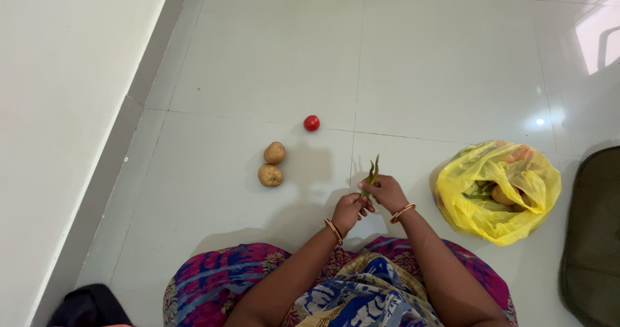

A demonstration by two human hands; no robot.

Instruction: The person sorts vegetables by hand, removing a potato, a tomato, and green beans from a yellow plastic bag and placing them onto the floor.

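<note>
My right hand [387,193] grips a few green chillies [372,171] that stick up from its fingers. My left hand [351,209] is closed just beside it, its fingertips touching the lower end of the chillies. Both wrists wear bangles. Two brown potatoes [272,164] lie side by side on the pale floor tiles to the left of my hands. A small red tomato [312,123] rests farther away, beyond the potatoes.
A yellow plastic bag [516,217] holding green vegetables and other produce sits open on the floor to the right. A dark mat [594,236] lies at the right edge. A white wall runs along the left. A black object [87,306] is at the bottom left.
</note>
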